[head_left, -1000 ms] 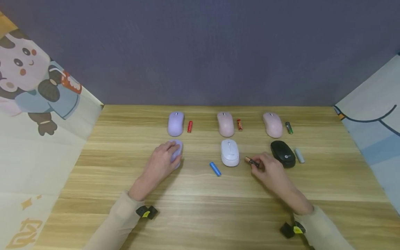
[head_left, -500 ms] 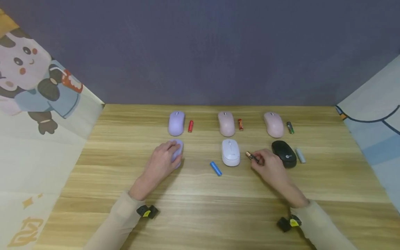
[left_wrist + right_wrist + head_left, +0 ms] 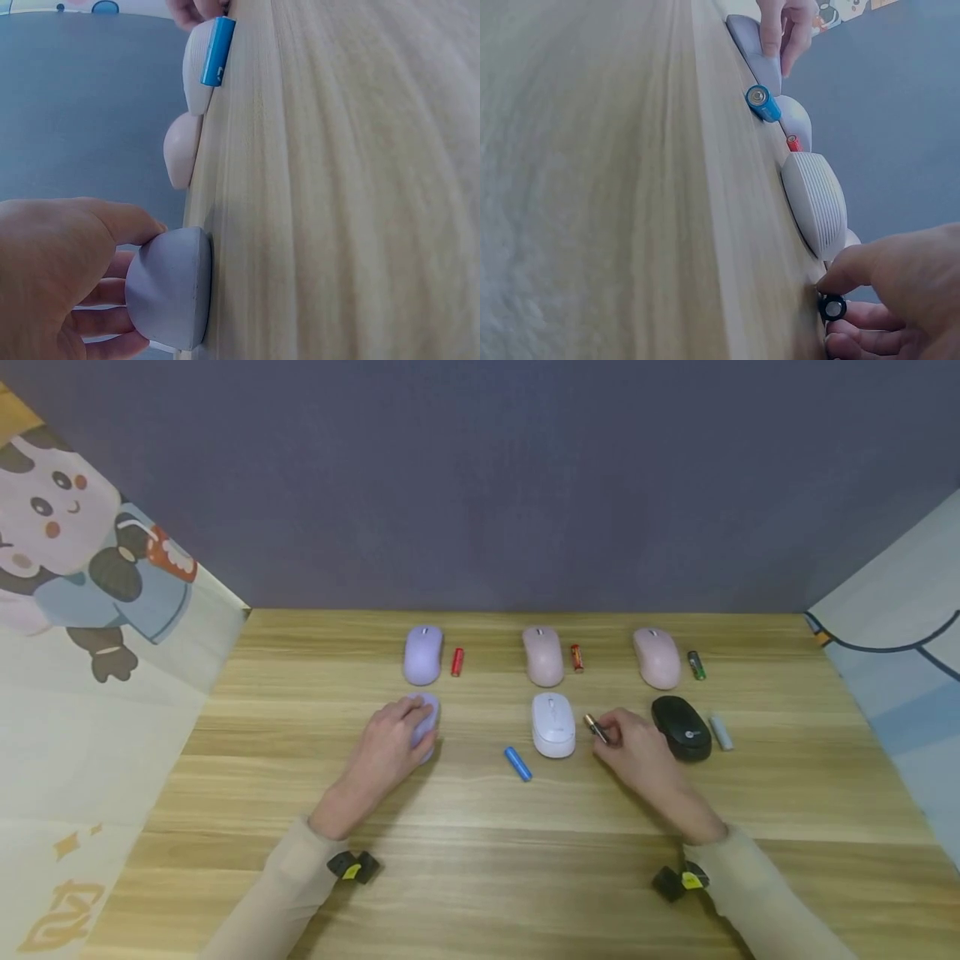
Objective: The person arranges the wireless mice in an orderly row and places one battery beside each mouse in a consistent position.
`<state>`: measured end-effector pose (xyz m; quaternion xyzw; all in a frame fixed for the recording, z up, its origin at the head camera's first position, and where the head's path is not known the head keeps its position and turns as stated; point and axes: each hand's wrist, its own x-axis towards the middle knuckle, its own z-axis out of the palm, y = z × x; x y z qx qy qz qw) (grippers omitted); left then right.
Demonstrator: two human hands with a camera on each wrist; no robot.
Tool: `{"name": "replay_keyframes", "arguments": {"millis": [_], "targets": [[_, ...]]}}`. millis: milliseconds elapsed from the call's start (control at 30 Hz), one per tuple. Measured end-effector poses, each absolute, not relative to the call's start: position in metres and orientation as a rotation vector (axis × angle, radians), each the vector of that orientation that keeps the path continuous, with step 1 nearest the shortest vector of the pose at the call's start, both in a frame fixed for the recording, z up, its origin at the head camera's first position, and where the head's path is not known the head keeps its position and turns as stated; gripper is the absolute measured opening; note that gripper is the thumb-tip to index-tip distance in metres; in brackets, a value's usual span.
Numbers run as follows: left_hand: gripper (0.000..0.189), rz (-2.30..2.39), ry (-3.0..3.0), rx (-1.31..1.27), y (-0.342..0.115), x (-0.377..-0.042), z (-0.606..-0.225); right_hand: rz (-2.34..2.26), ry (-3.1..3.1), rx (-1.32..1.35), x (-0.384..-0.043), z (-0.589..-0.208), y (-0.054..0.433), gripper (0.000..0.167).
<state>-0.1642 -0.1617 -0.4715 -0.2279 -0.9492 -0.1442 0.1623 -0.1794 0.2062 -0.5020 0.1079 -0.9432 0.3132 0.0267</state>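
My left hand (image 3: pixel 377 750) lies over a purple computer mouse (image 3: pixel 430 714) in the front row. In the left wrist view, thumb and fingers grip the sides of that mouse (image 3: pixel 169 286), which sits on the table. Between thumb and fingers, my right hand (image 3: pixel 641 756) pinches a black battery with a copper end (image 3: pixel 596 727). It lies just right of a white mouse (image 3: pixel 553 727), apart from it. The right wrist view shows the end of this battery (image 3: pixel 833 307) down at the tabletop. A blue battery (image 3: pixel 517 764) lies at the front left of the white mouse.
Behind stand a purple mouse (image 3: pixel 423 656) and two pink mice, one in the middle (image 3: pixel 543 657) and one right (image 3: pixel 657 658). Red batteries (image 3: pixel 457 662) and a green-black battery (image 3: pixel 696 665) lie beside them. Right of my right hand are a black mouse (image 3: pixel 681 728) and a grey battery (image 3: pixel 722 732).
My right hand has shifted slightly forward and left with the black battery, whose copper end has turned to point more away from me. The left hand stays on the purple mouse.
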Motion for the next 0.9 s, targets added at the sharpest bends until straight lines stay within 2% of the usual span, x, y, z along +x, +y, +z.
{"name": "replay_keyframes", "arguments": {"millis": [200, 467, 900], "targets": [[0.041, -0.418, -2.709, -0.644, -0.1616, -0.1646, -0.4723, 0.964, -2.961, 0.328, -0.1793, -0.4997, 0.2044, 0.040], [0.042, -0.410, -2.731, -0.632, -0.1611, -0.1646, -0.4713, 0.956, -2.945, 0.308, -0.1822, -0.5018, 0.2023, 0.032], [0.042, -0.411, -2.717, -0.640, -0.1615, -0.1648, -0.4721, 0.962, -3.002, 0.256, -0.1854, -0.4977, 0.1991, 0.038]]}}
